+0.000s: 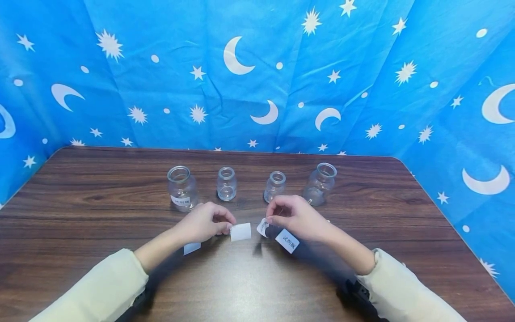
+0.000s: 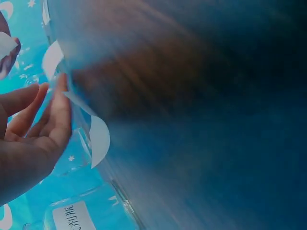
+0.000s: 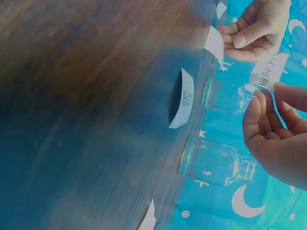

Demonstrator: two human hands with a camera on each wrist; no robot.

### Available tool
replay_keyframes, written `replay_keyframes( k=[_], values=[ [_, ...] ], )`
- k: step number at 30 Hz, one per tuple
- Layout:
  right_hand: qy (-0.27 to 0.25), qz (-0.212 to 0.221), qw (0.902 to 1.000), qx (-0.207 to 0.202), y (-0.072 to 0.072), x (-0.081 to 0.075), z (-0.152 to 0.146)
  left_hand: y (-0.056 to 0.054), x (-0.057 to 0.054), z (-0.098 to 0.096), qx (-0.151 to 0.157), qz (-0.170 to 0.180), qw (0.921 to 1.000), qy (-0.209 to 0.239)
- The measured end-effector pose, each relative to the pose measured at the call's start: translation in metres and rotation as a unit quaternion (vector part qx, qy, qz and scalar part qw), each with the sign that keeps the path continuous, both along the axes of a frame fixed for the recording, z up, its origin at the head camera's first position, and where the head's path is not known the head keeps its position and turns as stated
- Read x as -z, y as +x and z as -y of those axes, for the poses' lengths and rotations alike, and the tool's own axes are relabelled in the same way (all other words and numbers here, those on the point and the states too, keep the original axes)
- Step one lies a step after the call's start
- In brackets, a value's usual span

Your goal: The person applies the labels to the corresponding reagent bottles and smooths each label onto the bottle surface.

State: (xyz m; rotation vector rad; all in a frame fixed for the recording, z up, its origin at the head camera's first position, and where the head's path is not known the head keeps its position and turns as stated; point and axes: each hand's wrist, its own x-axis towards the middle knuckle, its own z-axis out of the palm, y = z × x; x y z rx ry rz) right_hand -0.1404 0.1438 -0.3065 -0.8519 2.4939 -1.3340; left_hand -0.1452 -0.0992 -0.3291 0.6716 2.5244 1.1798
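Note:
My right hand (image 1: 299, 219) pinches a white label (image 1: 262, 227) with handwritten characters between thumb and fingertips, held above the table. In the right wrist view this label (image 3: 269, 69) stands out from the fingertips. My left hand (image 1: 207, 221) is beside a blank-looking white label (image 1: 241, 232), its relaxed fingertips at the label's edge; whether they touch is hard to tell. Another written label (image 1: 287, 241) lies below my right hand, and a partly hidden one (image 1: 192, 248) lies below my left. A large glass jar (image 1: 183, 188) beyond my left hand bears a written label (image 1: 181, 201).
Two small glass jars (image 1: 227, 184) (image 1: 275, 185) and a large jar (image 1: 319, 183) without a visible label stand in a row behind the hands. The brown wooden table (image 1: 100, 192) meets a blue cloth (image 1: 181, 89) with moons and stars.

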Motion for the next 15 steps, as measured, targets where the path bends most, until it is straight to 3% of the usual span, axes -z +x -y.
replay_keyframes(
  k=[4,10,15],
  values=[
    [0.005,0.01,0.9999,0.001,-0.002,0.001,0.002,0.002,-0.005,0.002,0.001,-0.056,0.9981,-0.026],
    [0.007,0.013,0.9995,0.028,-0.005,0.0,0.008,0.01,-0.025,-0.009,-0.025,-0.076,0.9962,0.035],
    [-0.009,0.0,0.9992,0.039,-0.006,-0.003,0.015,0.017,-0.028,-0.017,-0.043,-0.079,0.9942,0.06]
  ],
)
